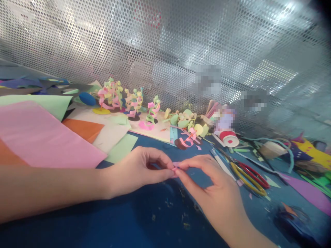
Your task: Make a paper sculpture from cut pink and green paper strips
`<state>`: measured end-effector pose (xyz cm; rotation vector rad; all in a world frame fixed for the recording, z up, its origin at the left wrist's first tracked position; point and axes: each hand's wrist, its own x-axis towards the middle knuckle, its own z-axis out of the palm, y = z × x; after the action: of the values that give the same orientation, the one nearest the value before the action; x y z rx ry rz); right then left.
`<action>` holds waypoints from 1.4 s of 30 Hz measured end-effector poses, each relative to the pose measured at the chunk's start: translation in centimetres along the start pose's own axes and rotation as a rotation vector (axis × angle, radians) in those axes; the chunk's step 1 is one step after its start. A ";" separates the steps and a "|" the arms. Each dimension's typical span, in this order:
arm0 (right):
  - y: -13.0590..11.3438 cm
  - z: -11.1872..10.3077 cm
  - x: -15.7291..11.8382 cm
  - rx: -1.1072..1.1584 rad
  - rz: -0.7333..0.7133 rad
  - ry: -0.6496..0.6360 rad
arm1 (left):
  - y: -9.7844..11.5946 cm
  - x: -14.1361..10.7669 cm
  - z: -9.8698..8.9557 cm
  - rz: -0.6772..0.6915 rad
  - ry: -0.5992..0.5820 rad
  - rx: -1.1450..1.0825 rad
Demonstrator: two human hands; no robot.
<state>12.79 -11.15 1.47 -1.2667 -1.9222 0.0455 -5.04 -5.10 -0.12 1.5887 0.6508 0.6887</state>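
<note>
A dark blue table point(103, 220); over it a left hand point(137, 168) and a right hand point(214, 186), both bare, meet at one small pink piece of paper point(177, 164).
The left forearm reaches in nearly level, the right slants up from the lower right; each hand's thumb and forefinger pinch the piece, fingers almost touching. Counted around them: one broad pink paper sheet point(46, 134), one pair of scissors with red and yellow handles point(236, 162), one red-and-white spool point(227, 135).
</note>
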 end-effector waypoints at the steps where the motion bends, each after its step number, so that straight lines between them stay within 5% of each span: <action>1: 0.0 0.0 0.0 -0.013 -0.005 0.013 | 0.0 -0.1 0.1 0.001 0.008 0.016; 19: 0.0 0.1 -0.1 0.008 -0.078 -0.045 | -0.1 -0.3 0.3 0.076 0.080 0.207; 28: 0.7 -0.3 0.0 0.168 0.171 -0.214 | 0.2 -0.1 0.2 0.047 0.068 0.159; 42: 0.5 0.2 0.4 0.557 0.505 -0.197 | -0.4 0.6 -0.5 -0.029 -0.022 0.073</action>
<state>13.03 -10.55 1.35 -1.3443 -1.5332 0.9263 -5.00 -4.31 -0.43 1.6486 0.6881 0.6317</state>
